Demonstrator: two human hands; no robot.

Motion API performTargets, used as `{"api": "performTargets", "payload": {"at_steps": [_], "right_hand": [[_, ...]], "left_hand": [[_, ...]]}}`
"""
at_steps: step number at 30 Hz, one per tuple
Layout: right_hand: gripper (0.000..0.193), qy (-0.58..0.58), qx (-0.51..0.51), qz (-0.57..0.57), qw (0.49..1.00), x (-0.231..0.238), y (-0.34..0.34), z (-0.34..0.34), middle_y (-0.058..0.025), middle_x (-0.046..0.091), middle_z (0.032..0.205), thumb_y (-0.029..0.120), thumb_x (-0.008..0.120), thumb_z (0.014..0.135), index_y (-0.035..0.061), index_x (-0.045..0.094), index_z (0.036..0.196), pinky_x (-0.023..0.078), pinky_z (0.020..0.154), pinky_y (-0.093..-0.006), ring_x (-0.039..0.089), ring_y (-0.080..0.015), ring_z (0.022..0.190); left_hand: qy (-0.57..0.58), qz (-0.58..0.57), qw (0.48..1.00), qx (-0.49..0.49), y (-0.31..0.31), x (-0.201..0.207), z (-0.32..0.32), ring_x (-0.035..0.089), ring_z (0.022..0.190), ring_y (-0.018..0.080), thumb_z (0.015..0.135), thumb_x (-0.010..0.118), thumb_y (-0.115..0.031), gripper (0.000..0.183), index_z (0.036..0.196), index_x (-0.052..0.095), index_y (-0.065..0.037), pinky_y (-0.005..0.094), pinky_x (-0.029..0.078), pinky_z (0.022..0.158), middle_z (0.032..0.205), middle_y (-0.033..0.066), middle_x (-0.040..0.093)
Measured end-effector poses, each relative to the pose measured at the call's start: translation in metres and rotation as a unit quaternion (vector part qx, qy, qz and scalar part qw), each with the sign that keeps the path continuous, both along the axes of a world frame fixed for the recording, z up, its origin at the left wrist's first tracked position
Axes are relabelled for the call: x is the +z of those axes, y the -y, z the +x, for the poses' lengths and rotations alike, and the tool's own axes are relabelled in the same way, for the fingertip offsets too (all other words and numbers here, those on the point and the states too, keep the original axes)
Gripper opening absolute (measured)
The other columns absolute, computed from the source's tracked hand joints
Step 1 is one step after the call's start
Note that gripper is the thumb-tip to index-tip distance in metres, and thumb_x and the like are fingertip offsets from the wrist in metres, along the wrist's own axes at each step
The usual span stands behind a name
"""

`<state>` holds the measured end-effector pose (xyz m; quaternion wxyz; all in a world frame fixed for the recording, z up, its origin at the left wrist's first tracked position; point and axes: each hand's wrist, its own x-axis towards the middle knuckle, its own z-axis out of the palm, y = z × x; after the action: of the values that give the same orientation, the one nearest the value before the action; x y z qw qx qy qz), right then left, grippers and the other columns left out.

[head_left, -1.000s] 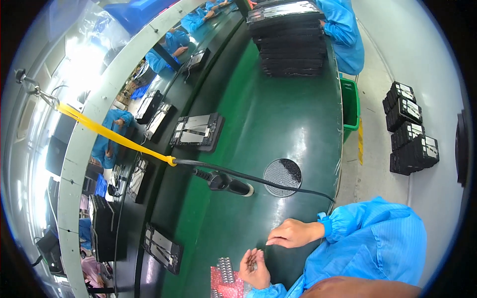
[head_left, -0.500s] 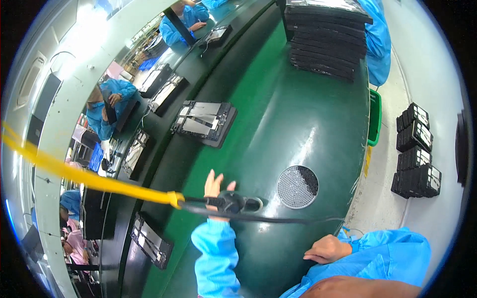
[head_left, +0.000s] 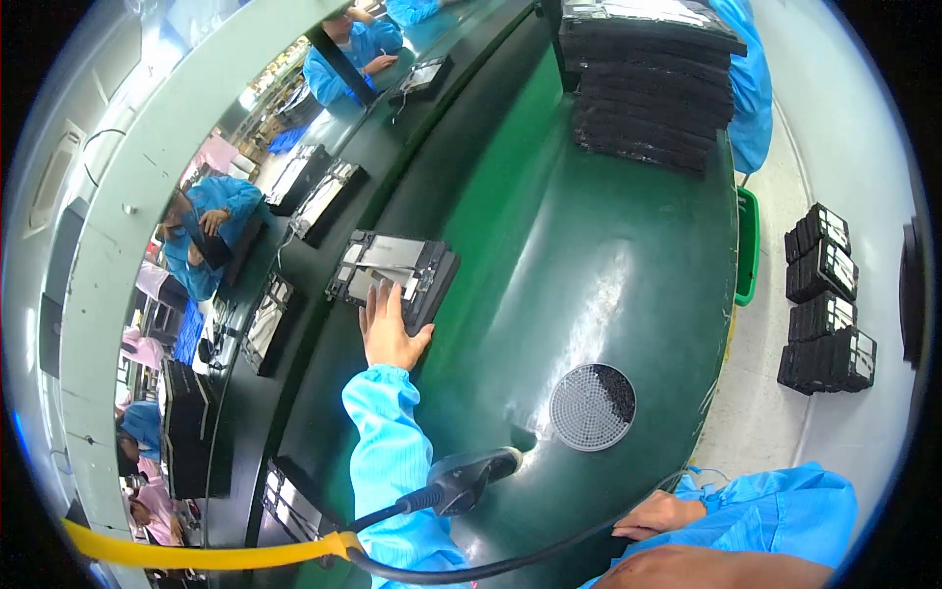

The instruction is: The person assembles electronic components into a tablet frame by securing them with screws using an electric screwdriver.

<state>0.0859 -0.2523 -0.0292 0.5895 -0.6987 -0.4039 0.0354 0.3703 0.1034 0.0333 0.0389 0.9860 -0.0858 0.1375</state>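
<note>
My left hand (head_left: 391, 332) reaches forward over the green conveyor strip, its fingers spread. The fingertips rest on the near edge of a thick black tray (head_left: 440, 285), which carries a silver-panelled device (head_left: 392, 251). The thumb lies apart, beside the tray's near right corner. My right hand (head_left: 659, 514) rests at the table's near right edge, its fingers loosely curled with nothing visible in them. Across my left sleeve hangs a black cabled tool (head_left: 461, 481) on a yellow strap (head_left: 196, 557). A round grey gridded dish (head_left: 592, 407) holds many tiny dark pieces.
A tall stack of black trays (head_left: 653, 98) stands at the far end of the green table (head_left: 530, 324). More trays (head_left: 829, 358) sit on the floor at right, beyond a green bin (head_left: 748, 245). Co-workers in blue sit across the line, past a pale post (head_left: 88, 324).
My left hand has moved forward and left from beneath the hanging tool onto the tray's near edge. The tool and strap now appear lower in view. My right hand stays at the table edge.
</note>
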Motion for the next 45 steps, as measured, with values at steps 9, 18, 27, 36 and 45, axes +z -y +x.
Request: {"api": "performTargets", "payload": {"at_steps": [9,18,27,36,45], "right_hand": [[0.009,-0.05,-0.087,-0.004,0.995,0.003,-0.005,-0.027,-0.0105,0.059,0.061,0.012,0.069,0.078,0.0037,0.065,0.079,0.046,0.045,-0.0344,0.059,-0.0247,0.051],[0.007,-0.034,-0.141,-0.009,0.989,0.014,-0.024,-0.041,-0.0121,0.06,0.061,0.007,0.068,0.076,0.002,0.063,0.075,0.045,0.044,-0.032,0.06,-0.0232,0.05],[0.01,-0.207,0.014,0.091,0.974,0.07,-0.106,-0.025,-0.006,0.057,0.056,0.005,0.052,0.088,-0.0022,0.058,0.084,0.04,0.04,-0.0233,0.054,-0.0115,0.044],[0.02,-0.506,0.182,0.058,0.841,0.066,-0.141,-0.024,-0.0103,0.063,0.076,0.01,0.046,0.093,-0.004,0.053,0.106,0.049,0.051,-0.024,0.061,-0.015,0.059],[0.022,-0.218,0.126,-0.032,0.967,0.058,-0.139,-0.022,-0.0082,0.063,0.074,0.007,0.058,0.086,-0.0037,0.055,0.105,0.047,0.051,-0.0223,0.06,-0.0144,0.056]], "left_hand": [[0.032,0.039,0.998,0.028,0.001,-0.011,-0.037,0.039,0.124,0.0319,0.065,0.063,-0.004,0.072,0.131,0.036,-0.001,0.0475,0.031,0.102,0.131,0.0152,0.043],[-0.014,-0.089,0.996,0.028,0.025,0.022,-0.285,0.033,0.129,0.0354,0.058,0.06,0.002,0.066,0.123,0.046,-0.002,0.0539,0.022,0.105,0.134,0.0202,0.039],[-0.007,-0.205,0.976,0.078,0.089,-0.011,-0.432,0.037,0.127,0.0354,0.056,0.061,0.004,0.064,0.119,0.051,-0.002,0.0598,0.014,0.105,0.129,0.0161,0.047],[0.017,-0.402,0.912,0.081,0.085,0.003,-0.451,0.055,0.108,0.0323,0.077,0.065,-0.005,0.033,0.109,0.058,0.003,0.0455,0.041,0.094,0.114,0.0179,0.057],[0.081,-0.727,0.663,0.158,0.094,-0.003,-0.408,0.061,0.089,0.0146,0.086,0.059,-0.005,0.018,0.101,0.063,0.004,0.0255,0.049,0.076,0.098,0.0126,0.065]]}}
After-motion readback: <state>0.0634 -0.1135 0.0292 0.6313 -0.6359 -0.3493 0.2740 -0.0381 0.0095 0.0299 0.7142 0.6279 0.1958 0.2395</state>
